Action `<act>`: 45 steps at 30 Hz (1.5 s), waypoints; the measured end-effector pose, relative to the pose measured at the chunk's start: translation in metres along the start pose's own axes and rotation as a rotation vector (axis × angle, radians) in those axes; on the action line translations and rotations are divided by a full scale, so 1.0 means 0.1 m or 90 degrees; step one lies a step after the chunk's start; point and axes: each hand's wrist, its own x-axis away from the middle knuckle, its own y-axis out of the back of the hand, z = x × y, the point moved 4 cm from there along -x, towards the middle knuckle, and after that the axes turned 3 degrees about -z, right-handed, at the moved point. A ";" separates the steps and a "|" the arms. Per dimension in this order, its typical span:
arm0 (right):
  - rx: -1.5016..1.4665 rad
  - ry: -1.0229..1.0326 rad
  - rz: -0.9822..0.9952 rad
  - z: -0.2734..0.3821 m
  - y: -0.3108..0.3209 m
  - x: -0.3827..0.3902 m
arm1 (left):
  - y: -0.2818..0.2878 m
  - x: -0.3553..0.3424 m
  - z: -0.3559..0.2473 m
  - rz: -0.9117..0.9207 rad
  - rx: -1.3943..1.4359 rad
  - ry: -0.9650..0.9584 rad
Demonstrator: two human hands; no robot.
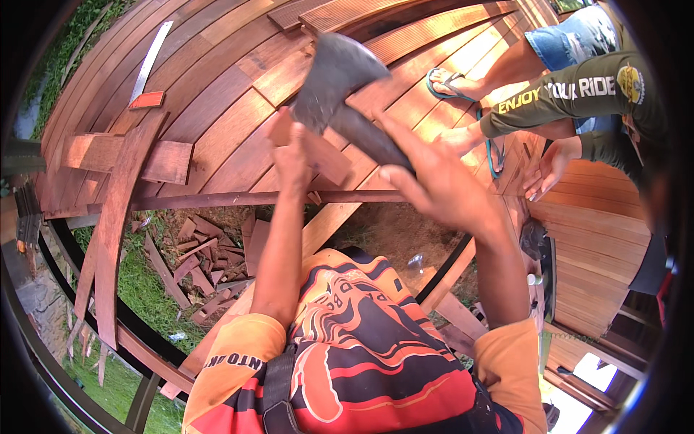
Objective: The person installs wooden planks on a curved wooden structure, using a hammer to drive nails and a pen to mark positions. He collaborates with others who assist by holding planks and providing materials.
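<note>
A hatchet (336, 76) with a broad dark blade and dark handle is raised over the deck boards. My right hand (448, 181) is around the lower end of the handle, thumb and fingers on either side of it, slightly blurred. Beneath the blade, my left hand (290, 163) grips a short reddish-brown wood block (325, 159) near its left end. The blade covers part of that block, and whether they touch I cannot tell. Under both hands runs the edge of the wooden deck (231, 148).
A try square (150, 65) lies at the far left near crossed planks (123, 210). Wood offcuts (210, 253) are heaped on the ground below the deck edge. Longer boards (405, 32) lie at the back. At right, a co-worker's hands (553, 166) reach in close to my right hand.
</note>
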 end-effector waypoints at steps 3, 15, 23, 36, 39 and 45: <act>-0.179 -0.098 0.001 -0.15 -0.45 0.78 | 0.38 -0.35 -0.31 0.022 0.165 0.098; -0.400 -0.504 0.016 -0.35 -2.38 3.28 | 1.26 -1.34 -0.56 -0.055 -0.031 0.077; -0.504 -0.579 -0.138 -0.02 -2.99 3.92 | 0.65 1.48 -0.37 0.293 -0.353 -0.003; -0.505 -0.647 -0.245 0.47 -3.13 4.55 | 1.50 2.62 -0.03 0.791 -0.687 0.193; -0.444 -0.676 -0.214 0.32 -3.30 4.70 | 1.55 2.46 -0.15 0.639 -0.624 0.164; -0.393 -0.661 -0.131 0.12 -3.26 4.64 | 1.73 2.03 -0.32 0.451 -0.618 0.005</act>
